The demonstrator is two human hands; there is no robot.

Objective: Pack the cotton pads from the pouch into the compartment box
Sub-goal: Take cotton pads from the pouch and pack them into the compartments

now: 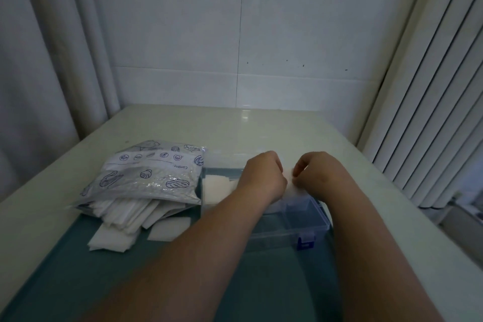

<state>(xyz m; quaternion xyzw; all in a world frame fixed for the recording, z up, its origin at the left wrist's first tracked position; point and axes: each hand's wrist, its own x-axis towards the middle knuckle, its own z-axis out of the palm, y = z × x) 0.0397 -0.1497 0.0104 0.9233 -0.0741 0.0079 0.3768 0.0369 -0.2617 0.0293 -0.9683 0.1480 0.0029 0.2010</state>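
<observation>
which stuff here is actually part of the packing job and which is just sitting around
Job: silver printed plastic pouch; square white cotton pads spilling from it; clear blue plastic compartment box; left hand and right hand over the box, the right pinching a pad.
Just there: teal mat; pale table; white curtain; white vertical slats.

One word to read, left of centre in the frame: on the pouch (146, 178), a pale label strip (154, 163) carries "Content", upside down from this view, its last letters soft. Just above runs a row of round blue icons (150, 156), too small to make out.
</observation>
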